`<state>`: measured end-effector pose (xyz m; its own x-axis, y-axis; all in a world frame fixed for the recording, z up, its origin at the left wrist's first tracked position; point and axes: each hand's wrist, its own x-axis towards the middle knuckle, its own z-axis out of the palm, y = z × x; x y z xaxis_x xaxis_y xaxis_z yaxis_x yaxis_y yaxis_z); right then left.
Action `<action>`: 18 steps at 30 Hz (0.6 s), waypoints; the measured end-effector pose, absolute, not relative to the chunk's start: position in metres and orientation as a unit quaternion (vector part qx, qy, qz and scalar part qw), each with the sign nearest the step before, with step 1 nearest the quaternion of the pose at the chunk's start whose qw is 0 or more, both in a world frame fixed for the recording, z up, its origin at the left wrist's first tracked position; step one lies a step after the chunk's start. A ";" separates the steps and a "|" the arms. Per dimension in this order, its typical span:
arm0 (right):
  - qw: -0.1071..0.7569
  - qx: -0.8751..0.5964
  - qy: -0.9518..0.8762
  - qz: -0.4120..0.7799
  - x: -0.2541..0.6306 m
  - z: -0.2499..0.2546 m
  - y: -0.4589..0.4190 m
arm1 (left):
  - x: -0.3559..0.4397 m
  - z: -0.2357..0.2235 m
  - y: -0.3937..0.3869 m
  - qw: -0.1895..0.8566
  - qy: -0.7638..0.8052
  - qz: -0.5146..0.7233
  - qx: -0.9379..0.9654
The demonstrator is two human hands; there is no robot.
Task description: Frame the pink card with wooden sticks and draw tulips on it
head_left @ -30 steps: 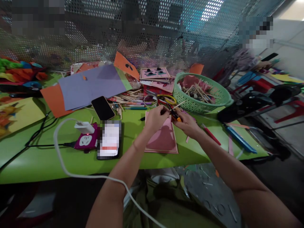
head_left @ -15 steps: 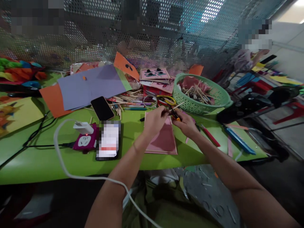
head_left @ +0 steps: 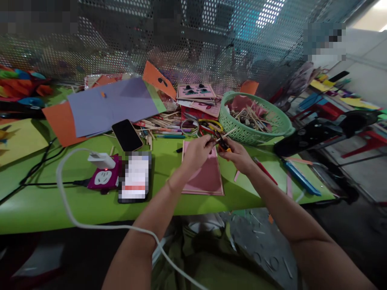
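Desk (head_left: 163, 161): green. Relative to card (head_left: 207, 179): phones (head_left: 127, 135) and socket (head_left: 104, 178) left; basket (head_left: 256, 139) behind, right; pens (head_left: 171, 136) behind, left; red pen (head_left: 267, 173), pink strip (head_left: 289, 185) right.

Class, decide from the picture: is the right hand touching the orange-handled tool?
Touching. The head view shows the right hand gripping the tool, fingers closed about its handles.

Basket (head_left: 246, 133) behind the right hand (head_left: 239, 156)
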<state>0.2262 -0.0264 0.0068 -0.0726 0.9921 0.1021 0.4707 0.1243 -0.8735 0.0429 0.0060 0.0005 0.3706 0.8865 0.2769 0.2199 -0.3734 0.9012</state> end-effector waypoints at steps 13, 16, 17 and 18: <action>0.412 -0.572 -0.649 0.286 0.224 -0.002 -0.026 | 0.044 0.004 0.005 0.395 0.408 0.387 0.726; 0.391 -0.575 -0.671 0.258 0.236 0.000 -0.024 | 0.036 0.008 0.010 0.414 0.415 0.418 0.694; 0.380 -0.581 -0.680 0.237 0.243 0.002 -0.024 | 0.033 0.010 0.012 0.415 0.421 0.432 0.681; 0.370 -0.591 -0.687 0.207 0.252 0.002 -0.024 | 0.030 0.011 0.015 0.415 0.428 0.446 0.668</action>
<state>0.2519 -0.0236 0.0024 -0.0288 0.9644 0.2627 0.6579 0.2162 -0.7214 0.0304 0.0146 0.0111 0.2363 0.9415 0.2401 0.2010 -0.2892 0.9359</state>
